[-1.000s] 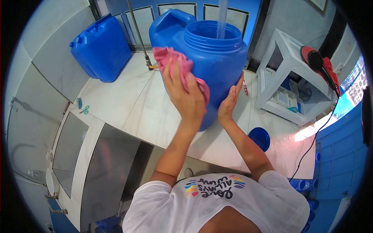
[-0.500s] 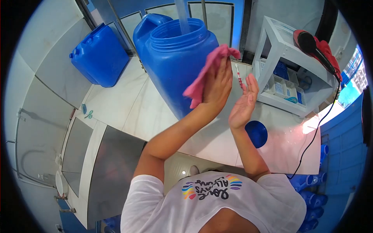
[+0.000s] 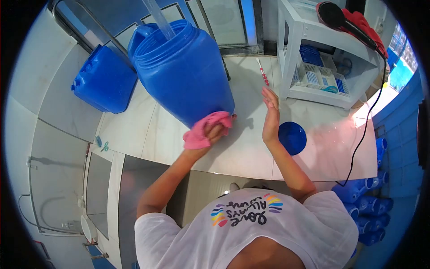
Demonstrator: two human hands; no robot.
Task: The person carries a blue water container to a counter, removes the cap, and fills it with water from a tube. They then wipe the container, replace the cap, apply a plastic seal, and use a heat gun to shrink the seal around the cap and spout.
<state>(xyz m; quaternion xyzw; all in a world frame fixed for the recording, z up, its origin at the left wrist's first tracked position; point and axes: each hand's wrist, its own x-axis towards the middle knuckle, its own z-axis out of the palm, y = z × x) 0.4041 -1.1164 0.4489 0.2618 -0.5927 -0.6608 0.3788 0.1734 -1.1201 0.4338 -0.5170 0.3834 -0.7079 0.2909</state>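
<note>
Under my left hand (image 3: 215, 133) is a pink cloth (image 3: 200, 132), pressed against the lower front of the large blue container (image 3: 188, 76). That container stands open at the top, and a clear tube (image 3: 160, 19) reaches down into its mouth. My right hand (image 3: 271, 116) is raised above the counter with its fingers stretched out and holds nothing. Just right of it sits a round blue bowl (image 3: 292, 138). A red and white toothbrush-like item (image 3: 262, 73) lies on the counter beyond my right hand.
A second blue container (image 3: 106, 78) stands at the left. On the right, a white shelf (image 3: 313, 101) holds baskets, with a black hair dryer (image 3: 347, 24) on top. Its cord (image 3: 366, 139) runs down over the counter's right side. Small green scissors (image 3: 105, 146) lie at left.
My left hand has moved down the container with the cloth, from its upper right side to near its base. The view has shifted, and my right hand stays raised and open.
</note>
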